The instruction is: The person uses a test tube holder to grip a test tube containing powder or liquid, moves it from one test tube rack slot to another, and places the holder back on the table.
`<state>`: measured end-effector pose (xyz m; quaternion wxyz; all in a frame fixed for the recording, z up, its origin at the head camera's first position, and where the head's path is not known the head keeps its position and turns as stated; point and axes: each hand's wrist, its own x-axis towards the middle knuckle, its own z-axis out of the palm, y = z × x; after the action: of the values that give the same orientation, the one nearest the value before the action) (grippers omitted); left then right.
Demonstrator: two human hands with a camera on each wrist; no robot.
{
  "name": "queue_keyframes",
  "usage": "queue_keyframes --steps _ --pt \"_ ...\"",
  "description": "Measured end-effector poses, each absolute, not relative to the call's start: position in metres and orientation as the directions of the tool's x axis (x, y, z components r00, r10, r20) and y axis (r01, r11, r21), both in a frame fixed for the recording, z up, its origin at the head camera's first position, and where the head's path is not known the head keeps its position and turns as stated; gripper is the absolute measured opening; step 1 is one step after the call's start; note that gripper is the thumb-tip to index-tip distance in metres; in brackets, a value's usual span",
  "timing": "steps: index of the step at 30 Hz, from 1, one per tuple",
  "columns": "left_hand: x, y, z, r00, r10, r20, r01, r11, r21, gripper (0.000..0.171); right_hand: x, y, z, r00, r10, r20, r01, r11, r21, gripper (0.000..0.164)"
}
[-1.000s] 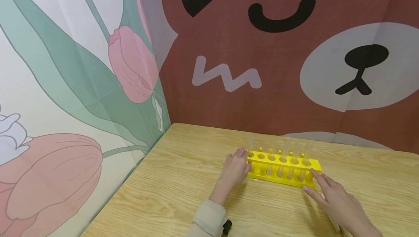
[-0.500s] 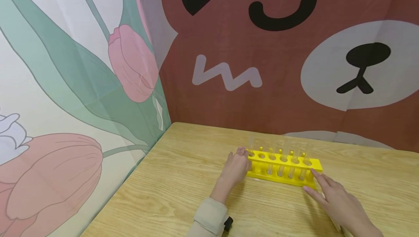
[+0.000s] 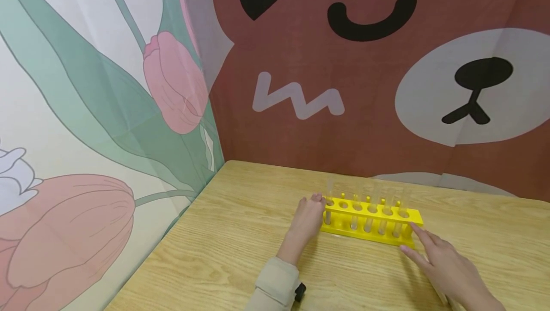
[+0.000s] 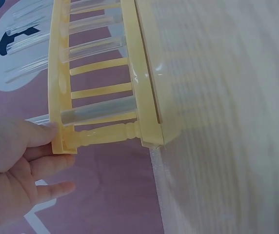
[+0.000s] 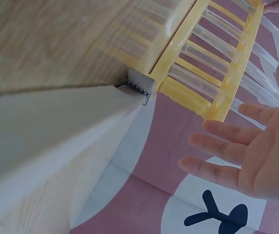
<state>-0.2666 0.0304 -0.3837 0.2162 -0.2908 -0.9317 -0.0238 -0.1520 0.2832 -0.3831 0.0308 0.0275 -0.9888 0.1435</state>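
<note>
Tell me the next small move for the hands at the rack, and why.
Probably curl the right hand round the right end of the yellow rack: its fingers lie straight by that end, while the left hand pinches the other.

left hand [image 3: 306,220]: thumb's pulled back off the front of the yellow rack [image 3: 364,210] | end tube [image 3: 328,218]: lower part was behind that thumb, now it's showing right beside the grip | right hand [image 3: 449,263]: scooted a hair farther from the grip, barely noticeable tbh
</note>
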Motion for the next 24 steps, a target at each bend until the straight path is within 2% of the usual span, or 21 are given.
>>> queue_keyframes --steps 4,15,24 --pt "-0.2669 0.0306 -0.3836 -0.735 0.532 0.420 0.550 0.830 -0.090 0.022 -0.1519 0.2846 -0.3823 -0.998 -0.040 0.058 -0.055 0.956 -0.289 0.079" --pt "-0.2665 0.0322 -0.3810 -0.758 0.528 0.383 0.540 0.837 -0.086 0.025 -0.1571 0.2890 -0.3789 -0.996 -0.009 -0.084 0.016 0.958 -0.285 0.090" --pt "-0.2684 0.0329 -0.3834 -0.752 0.525 0.398 0.528 0.842 -0.113 0.026 -0.1579 0.2922 -0.3788 -0.994 0.003 -0.110 0.032 0.963 -0.267 0.088"
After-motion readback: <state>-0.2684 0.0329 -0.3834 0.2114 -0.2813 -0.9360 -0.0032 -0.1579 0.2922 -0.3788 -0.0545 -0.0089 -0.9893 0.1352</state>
